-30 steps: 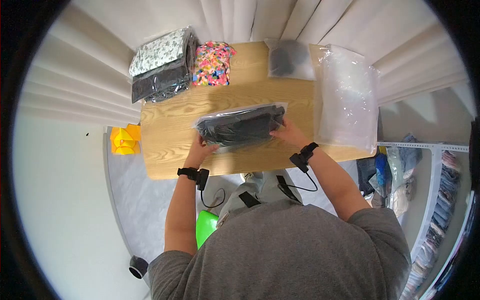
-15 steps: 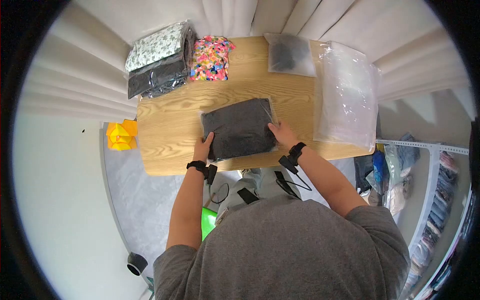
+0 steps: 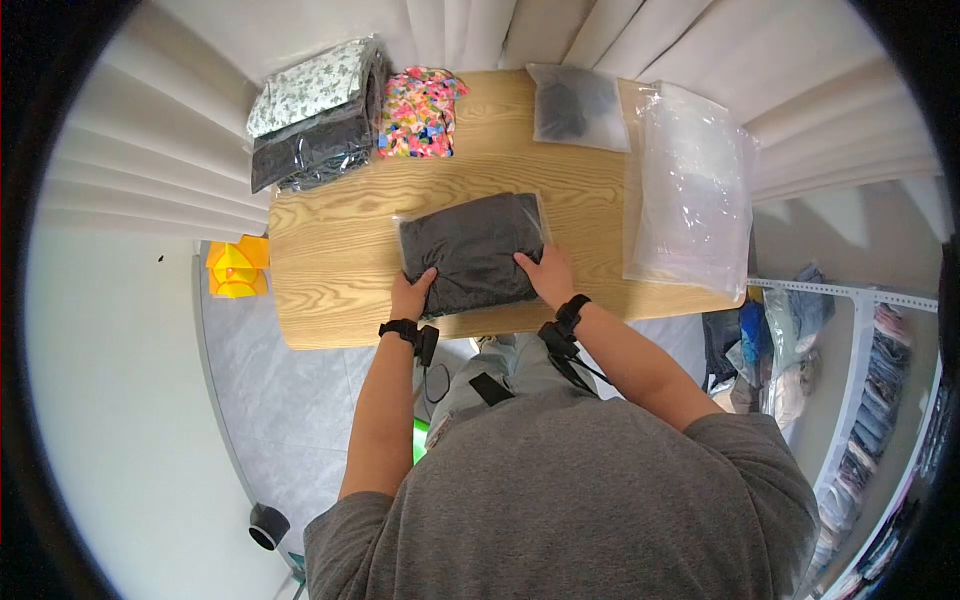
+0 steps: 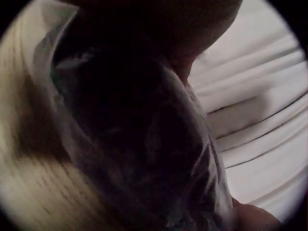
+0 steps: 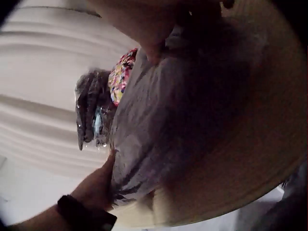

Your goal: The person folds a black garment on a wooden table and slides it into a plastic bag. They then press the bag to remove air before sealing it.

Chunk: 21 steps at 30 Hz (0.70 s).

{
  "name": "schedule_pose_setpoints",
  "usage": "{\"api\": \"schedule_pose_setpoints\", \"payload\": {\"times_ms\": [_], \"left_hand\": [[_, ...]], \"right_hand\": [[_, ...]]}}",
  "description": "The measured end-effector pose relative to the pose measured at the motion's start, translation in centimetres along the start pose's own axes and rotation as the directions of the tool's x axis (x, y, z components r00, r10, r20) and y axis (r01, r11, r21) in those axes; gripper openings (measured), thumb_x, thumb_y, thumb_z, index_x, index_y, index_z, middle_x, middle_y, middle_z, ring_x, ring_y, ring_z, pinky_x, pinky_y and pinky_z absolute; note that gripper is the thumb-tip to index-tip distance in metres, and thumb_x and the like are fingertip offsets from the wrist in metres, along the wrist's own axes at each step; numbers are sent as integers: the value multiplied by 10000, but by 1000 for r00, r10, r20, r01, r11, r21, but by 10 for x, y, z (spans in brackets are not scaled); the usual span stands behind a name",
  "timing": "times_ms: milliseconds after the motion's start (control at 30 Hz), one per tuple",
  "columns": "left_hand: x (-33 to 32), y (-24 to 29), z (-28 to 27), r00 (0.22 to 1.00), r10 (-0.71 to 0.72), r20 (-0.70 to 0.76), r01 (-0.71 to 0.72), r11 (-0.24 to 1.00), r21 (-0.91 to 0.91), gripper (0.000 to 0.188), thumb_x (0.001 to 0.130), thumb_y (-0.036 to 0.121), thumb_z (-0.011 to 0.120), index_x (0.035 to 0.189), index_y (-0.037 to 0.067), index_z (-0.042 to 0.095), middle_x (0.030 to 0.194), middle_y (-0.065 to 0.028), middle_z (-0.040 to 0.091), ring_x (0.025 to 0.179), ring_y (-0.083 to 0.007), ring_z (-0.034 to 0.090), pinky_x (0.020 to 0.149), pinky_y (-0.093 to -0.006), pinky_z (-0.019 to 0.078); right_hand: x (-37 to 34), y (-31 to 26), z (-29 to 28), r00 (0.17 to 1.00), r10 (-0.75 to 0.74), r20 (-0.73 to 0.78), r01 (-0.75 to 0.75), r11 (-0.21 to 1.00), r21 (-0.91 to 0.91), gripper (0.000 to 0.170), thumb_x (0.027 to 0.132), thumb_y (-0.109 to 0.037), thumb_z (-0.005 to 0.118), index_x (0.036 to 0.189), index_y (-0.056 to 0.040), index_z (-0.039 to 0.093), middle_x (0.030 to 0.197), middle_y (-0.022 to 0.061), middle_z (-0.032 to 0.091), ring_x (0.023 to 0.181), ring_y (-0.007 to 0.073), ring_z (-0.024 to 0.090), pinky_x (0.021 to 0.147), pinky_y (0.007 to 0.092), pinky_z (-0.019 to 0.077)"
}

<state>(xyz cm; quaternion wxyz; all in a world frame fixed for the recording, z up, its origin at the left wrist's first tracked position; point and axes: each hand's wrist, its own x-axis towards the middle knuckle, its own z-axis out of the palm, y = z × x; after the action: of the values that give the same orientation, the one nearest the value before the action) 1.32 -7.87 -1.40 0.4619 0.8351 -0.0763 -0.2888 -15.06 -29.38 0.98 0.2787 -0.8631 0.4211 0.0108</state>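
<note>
A folded dark grey garment in a clear plastic bag is held over the front middle of the table. My left hand grips its near left part, with the thumb lying on top and the other fingers hidden beneath. At the right side my right hand grips it the same way, its thumb pressed on the upper face. In the left wrist view the bagged garment is a dark, shiny mass. The right wrist view shows the garment's underside and edge raised over the wood.
On the wooden table, a stack of bagged clothes and a colourful floral bundle lie back left. A frosted bag with something dark lies back right, beside clear plastic bags. Shelves with clothes stand at the right.
The bagged garment has turned from a steep tilt to showing its broad face upward. Both thumbs have come onto that face, and the right hand has shifted inward along it.
</note>
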Motion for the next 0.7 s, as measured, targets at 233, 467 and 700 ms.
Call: {"api": "schedule_pose_setpoints", "payload": {"times_ms": [233, 467, 700], "left_hand": [[3, 6, 3, 999, -22, -44, 32, 975, 220, 704, 722, 448, 696, 1085, -120, 494, 1026, -285, 582, 968, -396, 567, 831, -403, 441], [-2, 19, 9, 983, -52, -178, 90, 972, 215, 718, 695, 522, 681, 991, -122, 564, 958, -306, 596, 923, -431, 575, 782, -444, 453], [5, 7, 6, 982, -92, -162, 132, 957, 260, 798, 679, 581, 657, 998, -144, 557, 987, -325, 579, 973, -436, 553, 831, -435, 440]], "right_hand": [[13, 10, 5, 995, -96, 36, 95, 995, 32, 566, 814, -487, 552, 940, 65, 537, 940, 278, 550, 926, 416, 509, 825, 478, 397], [7, 8, 20, 982, -7, -186, 51, 971, 233, 522, 827, -451, 552, 965, 52, 545, 983, 287, 536, 916, 425, 505, 834, 469, 398], [17, 13, 6, 997, 75, 1, -74, 993, 90, 598, 797, -494, 577, 1063, 40, 541, 1036, 280, 519, 1051, 412, 464, 866, 452, 400]]}}
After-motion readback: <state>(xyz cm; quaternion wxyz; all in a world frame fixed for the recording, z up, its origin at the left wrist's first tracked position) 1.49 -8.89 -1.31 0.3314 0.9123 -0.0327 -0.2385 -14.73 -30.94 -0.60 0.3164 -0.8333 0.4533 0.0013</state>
